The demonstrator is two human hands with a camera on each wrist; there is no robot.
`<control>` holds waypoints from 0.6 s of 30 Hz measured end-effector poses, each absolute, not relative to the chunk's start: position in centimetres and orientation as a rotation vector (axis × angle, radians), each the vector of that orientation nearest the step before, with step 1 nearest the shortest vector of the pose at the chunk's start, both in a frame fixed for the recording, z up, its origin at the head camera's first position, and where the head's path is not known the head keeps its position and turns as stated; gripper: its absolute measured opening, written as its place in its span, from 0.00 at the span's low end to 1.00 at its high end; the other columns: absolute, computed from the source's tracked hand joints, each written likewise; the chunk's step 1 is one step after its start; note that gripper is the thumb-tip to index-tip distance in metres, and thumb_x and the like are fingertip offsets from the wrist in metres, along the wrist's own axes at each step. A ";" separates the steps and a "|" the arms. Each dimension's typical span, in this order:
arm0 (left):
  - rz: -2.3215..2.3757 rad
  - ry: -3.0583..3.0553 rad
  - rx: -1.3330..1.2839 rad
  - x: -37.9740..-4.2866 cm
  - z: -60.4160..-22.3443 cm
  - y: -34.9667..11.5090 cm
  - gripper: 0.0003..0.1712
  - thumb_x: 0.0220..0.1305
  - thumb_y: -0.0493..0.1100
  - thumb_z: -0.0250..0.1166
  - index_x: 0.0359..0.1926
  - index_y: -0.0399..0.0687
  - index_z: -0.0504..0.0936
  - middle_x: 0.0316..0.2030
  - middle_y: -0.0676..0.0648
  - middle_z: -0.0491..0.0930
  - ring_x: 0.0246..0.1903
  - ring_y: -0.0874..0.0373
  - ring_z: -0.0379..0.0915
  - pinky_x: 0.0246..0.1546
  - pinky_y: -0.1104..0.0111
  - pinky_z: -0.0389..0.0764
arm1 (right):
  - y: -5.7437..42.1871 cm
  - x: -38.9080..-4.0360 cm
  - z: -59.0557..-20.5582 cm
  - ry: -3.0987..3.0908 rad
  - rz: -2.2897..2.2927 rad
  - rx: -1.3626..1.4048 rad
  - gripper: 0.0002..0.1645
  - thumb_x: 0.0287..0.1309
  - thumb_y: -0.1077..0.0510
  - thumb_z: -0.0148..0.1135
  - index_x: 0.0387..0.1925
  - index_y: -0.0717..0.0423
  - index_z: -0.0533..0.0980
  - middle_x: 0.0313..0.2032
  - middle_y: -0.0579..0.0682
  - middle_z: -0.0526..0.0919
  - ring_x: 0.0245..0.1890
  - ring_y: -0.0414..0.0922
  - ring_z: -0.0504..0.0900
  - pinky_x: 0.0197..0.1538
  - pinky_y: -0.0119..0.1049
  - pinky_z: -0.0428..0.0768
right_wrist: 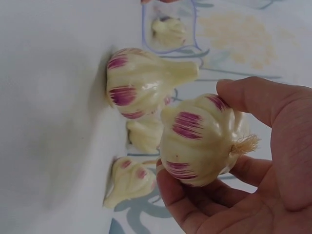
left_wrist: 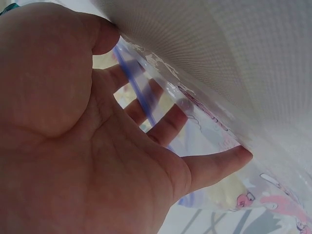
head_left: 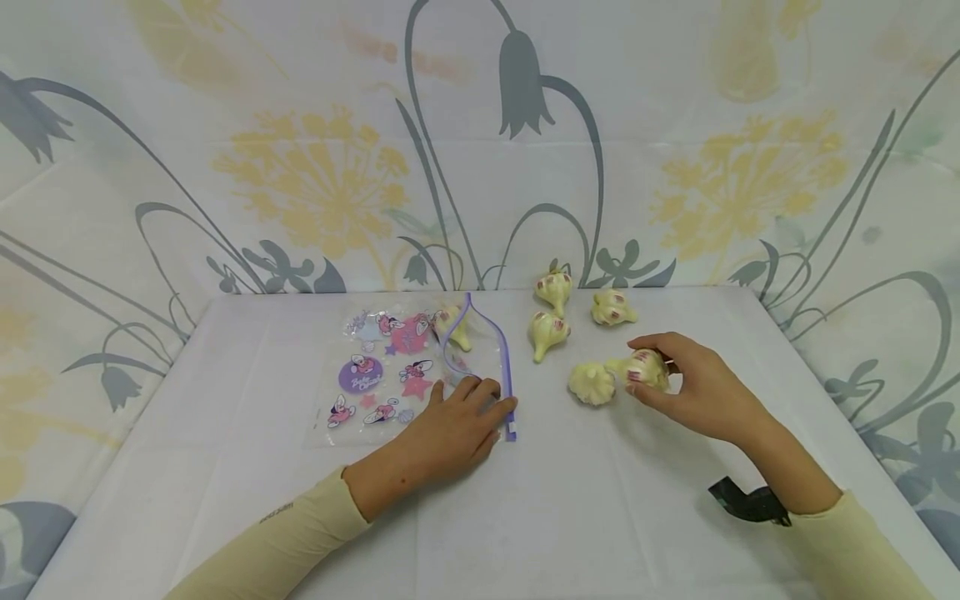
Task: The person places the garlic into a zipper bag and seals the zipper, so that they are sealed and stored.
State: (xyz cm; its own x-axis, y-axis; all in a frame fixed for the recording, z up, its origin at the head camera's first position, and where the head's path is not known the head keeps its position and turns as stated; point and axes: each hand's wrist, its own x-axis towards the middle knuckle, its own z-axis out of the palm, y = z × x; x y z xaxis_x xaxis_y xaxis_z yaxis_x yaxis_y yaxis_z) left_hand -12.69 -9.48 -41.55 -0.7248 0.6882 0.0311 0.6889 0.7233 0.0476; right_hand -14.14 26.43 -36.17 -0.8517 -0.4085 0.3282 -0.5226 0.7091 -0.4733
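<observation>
My right hand (head_left: 697, 387) holds a garlic bulb (right_wrist: 195, 141) with purple streaks and a tuft of dry roots, thumb on one side and fingers on the other. Close beside it, a second garlic bulb (head_left: 591, 383) lies on the table. My left hand (head_left: 457, 425) rests with spread fingers at the mouth of a clear zip bag (head_left: 330, 367) printed with pink and purple figures. The bag's purple zip strip (left_wrist: 134, 85) bows apart and crosses over the fingers in the left wrist view. Inside the bag, near its mouth, lies another garlic bulb (head_left: 450, 323).
Behind the right hand's bulb lie three more garlic bulbs: one at the back (head_left: 555, 287), one to its right (head_left: 611, 308) and one nearer (head_left: 549, 332). A white cloth (head_left: 525, 517) covers the table. A flower-printed curtain (head_left: 480, 167) stands behind. A black strap (head_left: 750, 504) hangs at the right wrist.
</observation>
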 end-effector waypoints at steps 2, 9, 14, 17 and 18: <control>-0.088 -2.904 -1.162 -12.7 -41.6 -9.5 0.27 0.82 0.53 0.56 0.76 0.59 0.71 0.68 0.47 0.70 0.68 0.47 0.66 0.60 0.32 0.75 | 26.4 -14.2 -36.0 -2.711 0.844 0.755 0.29 0.60 0.58 0.78 0.62 0.53 0.80 0.53 0.48 0.84 0.44 0.37 0.78 0.51 0.22 0.76; -0.080 -2.899 -1.165 -12.7 -41.6 -9.5 0.27 0.82 0.53 0.56 0.77 0.59 0.70 0.69 0.47 0.69 0.69 0.47 0.66 0.60 0.33 0.75 | 25.9 -14.4 -35.6 -2.713 0.858 0.790 0.29 0.59 0.58 0.79 0.61 0.52 0.80 0.53 0.46 0.85 0.45 0.36 0.78 0.51 0.23 0.77; -0.081 -2.901 -1.162 -12.7 -41.7 -9.5 0.27 0.82 0.54 0.55 0.77 0.60 0.70 0.69 0.47 0.69 0.69 0.48 0.65 0.61 0.33 0.75 | 25.2 -14.9 -35.3 -2.717 0.856 0.822 0.28 0.60 0.58 0.78 0.61 0.54 0.80 0.53 0.45 0.85 0.45 0.37 0.79 0.51 0.26 0.80; -0.084 -2.902 -1.162 -12.7 -41.7 -9.5 0.27 0.82 0.54 0.55 0.77 0.60 0.70 0.69 0.47 0.69 0.69 0.48 0.65 0.61 0.33 0.75 | 24.8 -15.1 -35.1 -2.718 0.863 0.833 0.29 0.60 0.59 0.78 0.62 0.55 0.79 0.54 0.47 0.85 0.46 0.39 0.79 0.51 0.27 0.80; -0.086 -2.901 -1.162 -12.7 -41.7 -9.5 0.27 0.82 0.54 0.55 0.77 0.60 0.70 0.69 0.47 0.69 0.69 0.48 0.65 0.61 0.33 0.75 | 24.7 -15.2 -35.1 -2.719 0.867 0.837 0.29 0.60 0.59 0.78 0.62 0.55 0.79 0.55 0.48 0.85 0.46 0.39 0.79 0.51 0.28 0.81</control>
State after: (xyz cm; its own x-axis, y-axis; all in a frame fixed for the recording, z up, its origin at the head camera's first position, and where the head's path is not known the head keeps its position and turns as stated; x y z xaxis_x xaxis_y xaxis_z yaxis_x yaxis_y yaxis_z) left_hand -12.69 -9.50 -41.70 -0.7236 0.6893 0.0345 0.6902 0.7222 0.0452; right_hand -15.22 24.67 -35.08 -0.8287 -0.4623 0.3154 -0.5595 0.6741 -0.4822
